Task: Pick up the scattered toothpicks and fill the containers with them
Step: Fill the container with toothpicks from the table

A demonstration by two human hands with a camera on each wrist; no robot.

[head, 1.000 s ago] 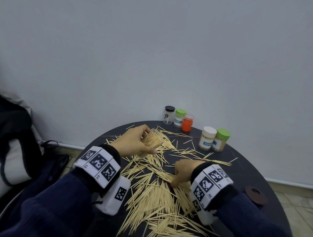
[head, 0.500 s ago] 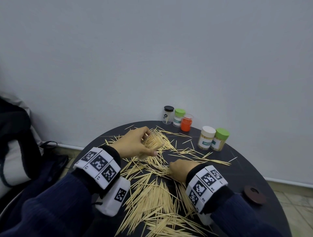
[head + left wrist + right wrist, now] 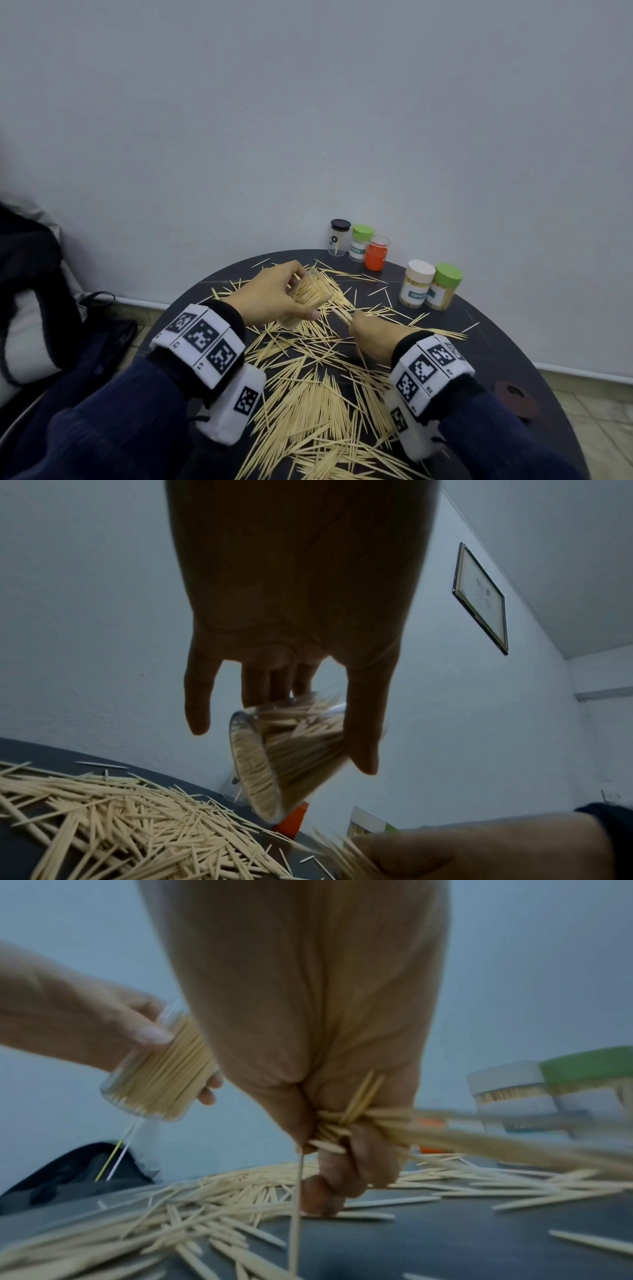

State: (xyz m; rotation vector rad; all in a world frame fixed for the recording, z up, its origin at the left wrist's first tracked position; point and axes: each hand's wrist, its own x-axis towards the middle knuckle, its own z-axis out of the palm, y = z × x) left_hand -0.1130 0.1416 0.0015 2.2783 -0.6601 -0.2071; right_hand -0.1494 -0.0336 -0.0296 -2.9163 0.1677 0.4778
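A: Clear plastic container (image 3: 310,298) sits in my left hand (image 3: 270,298), thumb on the near side, fingers curled round the far side. It's tilted, mouth toward my right hand (image 3: 371,337), and already packed with toothpicks.

B: Right hand?

A: Fist closed tight on a bundle of toothpicks (image 3: 346,1123). Ends stick out past the thumb side toward the container mouth. Bundle tip is just beside the mouth, can't tell if it touches. 1 stray pick hangs straight down from the fist in the right wrist view.

B: Where's the rest of the picks?

A: Scattered toothpicks (image 3: 308,404) cover the round dark table (image 3: 507,346) under and behind both wrists, thickest pile on my side of the grip. A thinner scatter lies beyond the left hand.

B: Other jars?

A: 5, all past the grip by the wall. Black-lidded jar (image 3: 339,237), green-lidded jar (image 3: 360,242) and orange jar (image 3: 376,253) in 1 cluster. White-lidded jar (image 3: 417,283) and a second green-lidded one (image 3: 444,287) touching each other, to the right of my right hand, both full of picks.

B: Anything else?

A: Brown disc (image 3: 515,399) at the table edge, well right of my right wrist.
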